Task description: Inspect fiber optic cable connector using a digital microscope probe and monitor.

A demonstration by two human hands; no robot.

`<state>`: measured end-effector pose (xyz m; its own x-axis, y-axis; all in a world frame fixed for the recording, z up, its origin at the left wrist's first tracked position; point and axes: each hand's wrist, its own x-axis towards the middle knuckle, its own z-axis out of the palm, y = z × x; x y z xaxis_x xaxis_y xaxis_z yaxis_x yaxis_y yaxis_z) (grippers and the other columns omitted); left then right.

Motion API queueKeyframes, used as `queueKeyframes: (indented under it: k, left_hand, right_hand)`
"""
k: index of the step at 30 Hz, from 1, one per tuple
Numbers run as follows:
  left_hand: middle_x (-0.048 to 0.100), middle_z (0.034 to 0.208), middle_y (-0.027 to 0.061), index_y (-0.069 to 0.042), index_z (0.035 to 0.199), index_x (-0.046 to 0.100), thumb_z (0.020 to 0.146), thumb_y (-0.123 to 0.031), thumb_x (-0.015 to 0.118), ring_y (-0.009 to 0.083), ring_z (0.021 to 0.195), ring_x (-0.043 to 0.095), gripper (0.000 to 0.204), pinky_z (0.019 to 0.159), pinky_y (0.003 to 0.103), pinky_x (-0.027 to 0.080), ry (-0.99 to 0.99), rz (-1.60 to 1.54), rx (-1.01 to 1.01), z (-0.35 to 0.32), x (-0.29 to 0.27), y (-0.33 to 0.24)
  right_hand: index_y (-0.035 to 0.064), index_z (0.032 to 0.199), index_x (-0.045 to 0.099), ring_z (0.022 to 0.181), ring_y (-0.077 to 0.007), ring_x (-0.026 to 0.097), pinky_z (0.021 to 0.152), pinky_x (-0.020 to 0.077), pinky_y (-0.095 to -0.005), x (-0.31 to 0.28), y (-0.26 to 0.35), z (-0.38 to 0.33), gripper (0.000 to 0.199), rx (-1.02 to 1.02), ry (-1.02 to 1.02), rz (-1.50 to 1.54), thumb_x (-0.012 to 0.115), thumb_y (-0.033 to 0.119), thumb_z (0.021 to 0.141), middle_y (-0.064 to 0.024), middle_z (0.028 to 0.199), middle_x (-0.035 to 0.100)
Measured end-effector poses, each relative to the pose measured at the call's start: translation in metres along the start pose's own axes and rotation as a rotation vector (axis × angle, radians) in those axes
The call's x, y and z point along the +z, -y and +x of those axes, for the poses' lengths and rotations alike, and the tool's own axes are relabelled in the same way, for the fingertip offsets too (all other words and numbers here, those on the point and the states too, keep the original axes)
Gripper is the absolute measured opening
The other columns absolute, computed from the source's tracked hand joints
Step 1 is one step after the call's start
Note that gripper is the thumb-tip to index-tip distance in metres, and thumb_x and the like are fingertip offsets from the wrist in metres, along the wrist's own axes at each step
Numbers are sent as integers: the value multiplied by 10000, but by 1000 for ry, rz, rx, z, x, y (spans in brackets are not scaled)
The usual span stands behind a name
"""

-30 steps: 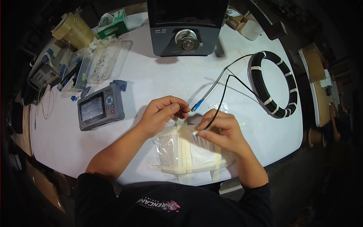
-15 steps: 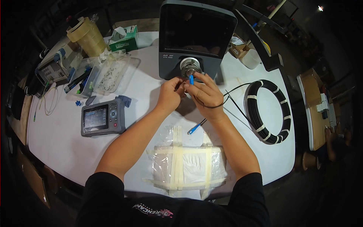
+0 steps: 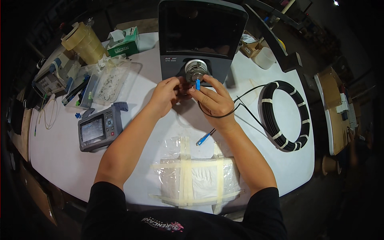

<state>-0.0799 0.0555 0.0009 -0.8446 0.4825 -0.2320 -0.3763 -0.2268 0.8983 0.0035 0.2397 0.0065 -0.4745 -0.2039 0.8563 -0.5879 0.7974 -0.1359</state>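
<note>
A blue fibre optic connector sits between the fingers of my right hand, its tip up against the round metal fixture on the front of a dark grey screen unit. A black cable loops from this hand toward the right. My left hand is at the left side of the fixture, fingers reaching toward it and thumb apart; its fingertips are in shadow and nothing shows in its grasp. Below my hands a second blue connector lies on the white table.
A coil of black cable lies at right. At left are a handheld tester, a clear tray of scraps, a tool bin, tape rolls and a tissue box. A taped plastic-covered pad lies in front.
My left hand has moved left, away from my right hand, and its fingers have spread. My right hand keeps the blue connector at the fixture. The whole view has shifted slightly.
</note>
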Motion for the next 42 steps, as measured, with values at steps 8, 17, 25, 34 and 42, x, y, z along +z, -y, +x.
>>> queueKeyframes:
  k: [8,17,25,34,42]
  left_hand:
    - [700,900,35,-17,1120,673,1069,-164,574,148,795,703,184,751,277,586,59,49,151,-5,4,16]
    - [704,1044,55,-1,1209,632,998,-23,669,115,848,676,216,753,279,569,-171,360,617,-1,16,34]
    - [642,1304,143,-23,1330,627,993,-94,628,252,1086,684,344,888,332,570,-189,664,1055,1,20,18]
    - [679,1277,133,-17,1262,698,1042,-203,593,324,1113,678,306,941,378,552,-178,719,1186,20,25,6]
    - [675,1296,142,-4,1303,666,1013,-221,604,351,1162,625,368,1028,426,495,-204,872,1305,16,25,6]
  right_hand:
    - [181,1083,805,1217,-290,674,977,556,-484,-1,0,1,343,16,-6,-5,808,28,776,-13,1080,780]
    - [157,1100,795,1033,-282,666,888,551,-447,1,5,18,357,139,-24,77,817,29,768,-15,964,739]
    - [91,1275,697,1102,-346,627,899,545,-413,7,-18,11,581,75,-63,89,848,8,721,-143,1216,630]
    - [9,1316,572,1168,-381,617,985,533,-422,25,-30,5,586,241,-92,252,767,19,764,-205,1315,603]
    - [-15,1321,568,1196,-367,617,987,544,-405,20,-29,-2,476,303,-96,380,693,117,882,-216,1349,596]
